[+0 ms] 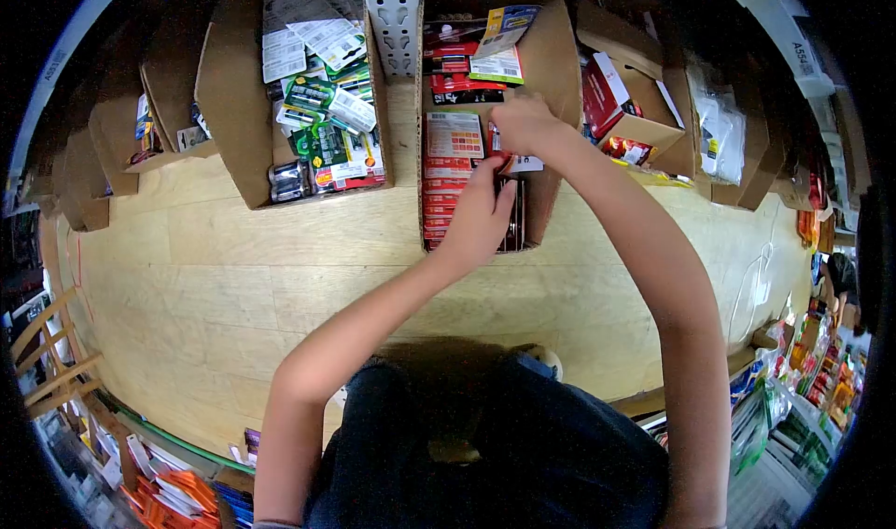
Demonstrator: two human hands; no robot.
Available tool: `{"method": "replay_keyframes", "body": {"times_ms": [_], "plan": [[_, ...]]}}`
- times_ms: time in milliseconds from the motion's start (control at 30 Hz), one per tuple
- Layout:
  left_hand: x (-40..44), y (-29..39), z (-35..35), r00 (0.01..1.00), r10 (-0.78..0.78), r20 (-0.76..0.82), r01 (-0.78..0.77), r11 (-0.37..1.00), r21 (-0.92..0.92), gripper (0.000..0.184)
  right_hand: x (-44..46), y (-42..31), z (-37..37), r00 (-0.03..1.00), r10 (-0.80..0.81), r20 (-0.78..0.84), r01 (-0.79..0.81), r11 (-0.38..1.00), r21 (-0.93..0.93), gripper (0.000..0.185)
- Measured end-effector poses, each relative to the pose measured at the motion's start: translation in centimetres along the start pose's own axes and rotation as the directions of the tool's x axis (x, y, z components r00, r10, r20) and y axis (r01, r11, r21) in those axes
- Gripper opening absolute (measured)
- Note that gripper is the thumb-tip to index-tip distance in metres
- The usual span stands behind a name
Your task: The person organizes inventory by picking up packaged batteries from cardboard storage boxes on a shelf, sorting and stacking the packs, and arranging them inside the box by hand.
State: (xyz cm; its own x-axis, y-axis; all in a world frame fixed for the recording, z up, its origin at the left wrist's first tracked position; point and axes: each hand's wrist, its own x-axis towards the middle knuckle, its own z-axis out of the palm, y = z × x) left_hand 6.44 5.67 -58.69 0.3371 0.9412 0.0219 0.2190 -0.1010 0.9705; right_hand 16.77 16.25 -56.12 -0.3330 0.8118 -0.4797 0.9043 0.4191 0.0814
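Observation:
Both my hands reach into a cardboard box (544,213) filled with red battery packs (445,193). My left hand (481,213) is at the front right of the stack, its fingertips closed on the edge of a small red pack (505,164); the thumb lies beside it. Just above and to the right, my right hand (530,127) is closed with its fingers curled down among the packs. What those fingers grip is largely hidden by the hand. A white-backed card (454,135) lies left of my hands. Behind them a yellow-and-blue card (506,30) leans up.
On the left, another cardboard box (229,109) holds green battery packs (327,146). A perforated metal post (392,20) stands between the boxes. To the right are an open carton (653,137) and clear bags (721,137). The boxes rest on a wooden surface (280,258).

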Motion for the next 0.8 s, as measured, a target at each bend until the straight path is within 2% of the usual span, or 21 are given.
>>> {"method": "replay_keyframes", "body": {"times_ms": [67, 133, 200, 233, 267, 333, 467, 600, 667, 733, 800], "plan": [[-1.5, 0.8, -0.2, 0.989, -0.105, -0.103, 0.112, 0.992, 0.061, 0.031, 0.5, 0.2, 0.5, 0.999, 0.030, 0.021, -0.029, 0.999, -0.025, 0.032], [-3.0, 1.3, 0.0, 0.991, -0.074, -0.113, 0.086, 0.990, 0.111, 0.034, 0.7, 0.3, 0.8, 1.000, -0.001, -0.029, 0.001, 1.000, -0.017, 0.030], [-4.1, 1.6, 0.4, 0.997, 0.026, -0.067, 0.009, 0.877, 0.481, 0.040, 0.5, 0.5, 0.7, 1.000, -0.026, -0.017, 0.026, 1.000, 0.001, 0.026], [-4.1, 1.8, 0.5, 0.999, 0.036, 0.037, -0.050, 0.843, 0.535, 0.044, 0.5, 0.6, 0.5, 0.998, -0.055, -0.008, 0.055, 0.998, 0.014, 0.023], [-4.1, 1.7, 0.8, 0.999, 0.034, 0.037, -0.049, 0.844, 0.534, 0.044, 0.5, 0.7, 0.6, 0.998, -0.055, -0.006, 0.055, 0.998, 0.014, 0.023], [-3.9, 1.4, 1.2, 0.979, 0.070, 0.193, -0.160, 0.847, 0.507, 0.046, 0.7, 0.9, 0.3, 0.997, -0.070, -0.011, 0.071, 0.985, 0.160, 0.023], [-3.6, 1.5, 1.3, 0.975, 0.066, 0.212, -0.177, 0.805, 0.566, 0.046, 0.5, 0.8, -0.1, 0.994, -0.102, -0.022, 0.104, 0.992, 0.076, 0.021], [-3.3, 1.8, 1.0, 0.986, 0.078, 0.144, -0.153, 0.755, 0.638, 0.040, 0.3, 0.3, -0.5, 0.996, -0.077, 0.043, 0.072, 0.992, 0.102, 0.026], [-3.2, 1.7, 0.8, 0.991, 0.087, 0.103, -0.132, 0.778, 0.614, 0.037, 0.3, 0.1, -0.6, 0.997, -0.051, 0.059, 0.045, 0.994, 0.104, 0.031], [-3.0, 1.7, 0.6, 0.993, 0.094, 0.064, -0.114, 0.801, 0.588, 0.034, 0.2, 0.1, -0.5, 0.999, 0.033, 0.015, -0.035, 0.987, 0.158, 0.030], [-2.8, 1.8, 0.4, 0.992, 0.113, 0.059, -0.126, 0.800, 0.586, 0.031, 0.2, 0.2, -0.5, 0.999, 0.035, -0.029, -0.029, 0.985, 0.169, 0.030]]}}
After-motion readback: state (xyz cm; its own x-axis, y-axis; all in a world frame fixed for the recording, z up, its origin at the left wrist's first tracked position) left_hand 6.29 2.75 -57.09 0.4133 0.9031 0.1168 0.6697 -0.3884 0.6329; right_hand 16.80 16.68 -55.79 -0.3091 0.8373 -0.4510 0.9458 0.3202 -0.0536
